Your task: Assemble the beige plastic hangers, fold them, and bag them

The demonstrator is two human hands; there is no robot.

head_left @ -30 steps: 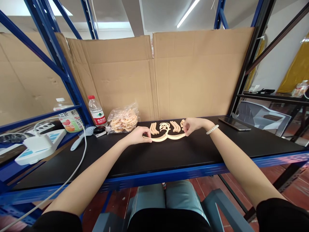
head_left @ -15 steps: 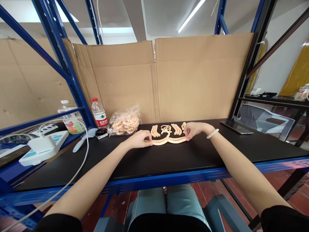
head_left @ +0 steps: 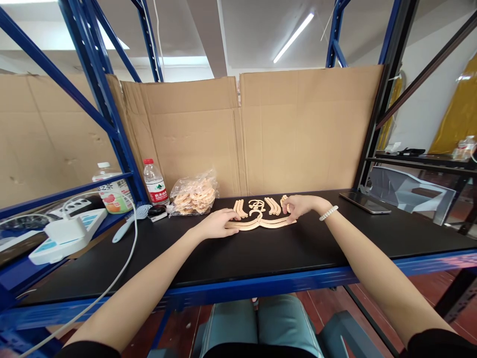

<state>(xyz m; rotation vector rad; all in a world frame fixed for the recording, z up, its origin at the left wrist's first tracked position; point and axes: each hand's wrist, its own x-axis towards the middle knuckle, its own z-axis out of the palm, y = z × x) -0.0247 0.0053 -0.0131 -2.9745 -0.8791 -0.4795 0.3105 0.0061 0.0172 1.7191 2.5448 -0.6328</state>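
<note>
Toward the far edge of the bench point(head_left: 298, 253), the left hand point(head_left: 219, 223) hides the left tips of the long curved strips point(head_left: 257, 226); whether its fingers grip or merely rest is too small to tell. The right hand point(head_left: 300, 206) covers part of the small piece point(head_left: 284, 200) beside it, leaving its shape unclear. Near the left end of the far edge, crinkled film blurs the contents of the bag point(head_left: 196, 195). Past the left edge, a blue rail point(head_left: 74, 189) crosses the fruit-label bottle point(head_left: 114, 196). Both black sleeves point(head_left: 89, 350) are cut off below.
</note>
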